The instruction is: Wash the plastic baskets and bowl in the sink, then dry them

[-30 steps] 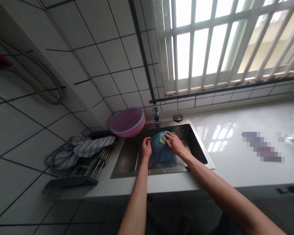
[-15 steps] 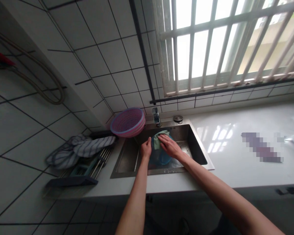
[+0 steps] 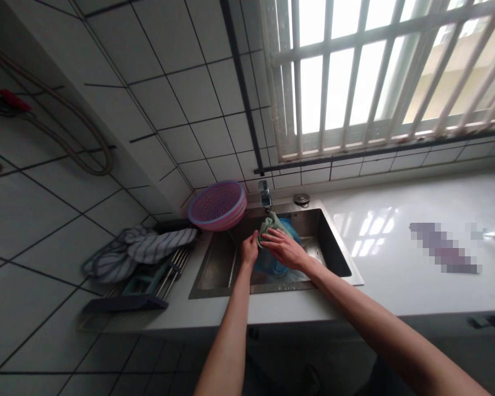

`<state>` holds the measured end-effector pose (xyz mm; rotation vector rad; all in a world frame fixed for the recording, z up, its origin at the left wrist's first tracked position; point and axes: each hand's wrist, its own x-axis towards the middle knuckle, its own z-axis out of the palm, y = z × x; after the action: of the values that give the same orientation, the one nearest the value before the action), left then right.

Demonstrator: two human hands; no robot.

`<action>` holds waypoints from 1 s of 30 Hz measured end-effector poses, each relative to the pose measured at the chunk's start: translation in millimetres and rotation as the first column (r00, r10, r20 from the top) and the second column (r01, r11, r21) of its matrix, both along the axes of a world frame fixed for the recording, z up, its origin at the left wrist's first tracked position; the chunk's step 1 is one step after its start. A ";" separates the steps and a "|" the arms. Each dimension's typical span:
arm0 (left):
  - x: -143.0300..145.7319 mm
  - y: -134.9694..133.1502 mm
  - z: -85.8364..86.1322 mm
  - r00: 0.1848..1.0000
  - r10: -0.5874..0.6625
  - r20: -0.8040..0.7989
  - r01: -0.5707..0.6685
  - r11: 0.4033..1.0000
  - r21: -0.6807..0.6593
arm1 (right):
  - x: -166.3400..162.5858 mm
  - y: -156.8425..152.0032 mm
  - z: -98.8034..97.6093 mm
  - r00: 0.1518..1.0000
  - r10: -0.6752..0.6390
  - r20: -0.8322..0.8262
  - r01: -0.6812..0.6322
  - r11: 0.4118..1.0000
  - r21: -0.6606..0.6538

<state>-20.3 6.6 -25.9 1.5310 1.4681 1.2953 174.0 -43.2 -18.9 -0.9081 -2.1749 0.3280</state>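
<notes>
A translucent blue plastic basin (image 3: 275, 266) is tilted inside the steel sink (image 3: 340, 258). My left hand (image 3: 249, 251) is closed at its left side, apparently gripping the rim, though the fingertips are hidden. Bunched over the basin's upper left part lies a green cloth (image 3: 268, 222). My right hand (image 3: 286, 248) presses that cloth with its fingers over it, the palm above the basin. Behind both hands stands the faucet (image 3: 264, 193).
Pink and blue woven-plastic baskets (image 3: 218, 206) are stacked at the sink's back left corner. A striped cloth (image 3: 148, 247) lies over a rack (image 3: 148, 286) on the left. A drain plug (image 3: 301, 199) sits behind the sink. White counter (image 3: 379, 275) extends right beneath a barred window (image 3: 355, 82).
My right hand has slid slightly down and left over the basin, bunching the green cloth more. The basin has turned a little, and my left hand sits closer to the cloth.
</notes>
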 end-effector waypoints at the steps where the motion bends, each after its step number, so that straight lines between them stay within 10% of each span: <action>1: -1.5 0.5 -0.7 1.000 -0.009 0.008 0.009 1.000 -0.007 | 3.6 3.1 -1.4 0.999 -0.034 -0.039 0.033 0.999 -0.024; 7: -5.0 2.1 -4.5 0.997 -0.036 0.066 0.039 0.999 -0.036 | 37.0 28.9 -19.8 0.888 -0.388 -0.247 0.312 0.902 -0.298; 16: 1.6 0.2 2.7 0.994 -0.040 0.101 0.039 0.999 0.011 | -8.4 -3.3 1.6 1.000 0.005 0.013 -0.006 0.998 0.062; 24: -5.3 -1.1 -2.6 0.995 0.009 0.101 -0.005 0.999 -0.042 | 30.1 28.1 -21.1 0.893 -0.350 -0.282 0.274 0.922 -0.275; 30: -4.2 0.1 -1.6 0.991 0.024 0.135 -0.020 0.999 -0.033 | -4.4 -0.8 -7.9 0.998 -0.052 -0.024 0.053 0.998 0.020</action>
<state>-24.6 6.7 -27.5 1.3819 1.4159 1.3554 169.5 -44.0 -26.8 -0.9432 -2.1252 0.2886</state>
